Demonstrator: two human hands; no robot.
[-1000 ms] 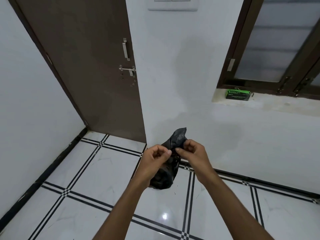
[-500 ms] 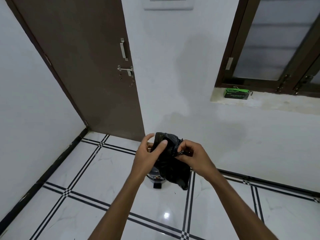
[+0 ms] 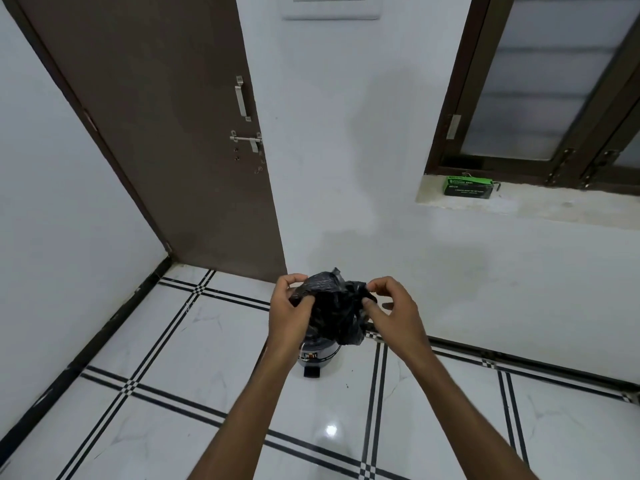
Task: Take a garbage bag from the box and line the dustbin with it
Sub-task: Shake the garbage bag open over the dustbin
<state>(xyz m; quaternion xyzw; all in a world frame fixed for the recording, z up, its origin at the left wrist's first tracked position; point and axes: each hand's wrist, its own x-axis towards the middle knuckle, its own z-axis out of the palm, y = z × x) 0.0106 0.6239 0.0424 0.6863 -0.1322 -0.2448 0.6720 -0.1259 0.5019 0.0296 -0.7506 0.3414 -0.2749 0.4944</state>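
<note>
here one green-and-black box (image 3: 469, 187) sits on the stone window sill (image 3: 554, 209), well apart from the hands; white print on its face seems to read "garbage bags", and the smaller lines under it are too fine to make out. one crumpled black garbage bag (image 3: 334, 304) is held up in the air between two hands, right above the dustbin. the left hand (image 3: 289, 315) grips the bag's left side, thumb and fingers curled into the plastic. the right hand (image 3: 391, 310) pinches the bag's right edge between thumb and forefinger, its other fingers loosely bent. the two hands are a little apart with the bag bunched between them. one small steel pedal dustbin (image 3: 318, 355) stands on the floor under the bag, mostly hidden by it and by the left wrist; a small dark label on its front carries writing too blurred to read, and a black pedal shows at its base. the floor (image 3: 173, 341) is glossy white tile with black double stripes. one brown door (image 3: 166, 133) with one metal handle and one bolt stands to the left, and one white switch plate (image 3: 330, 6) is on the wall at the top edge.
</note>
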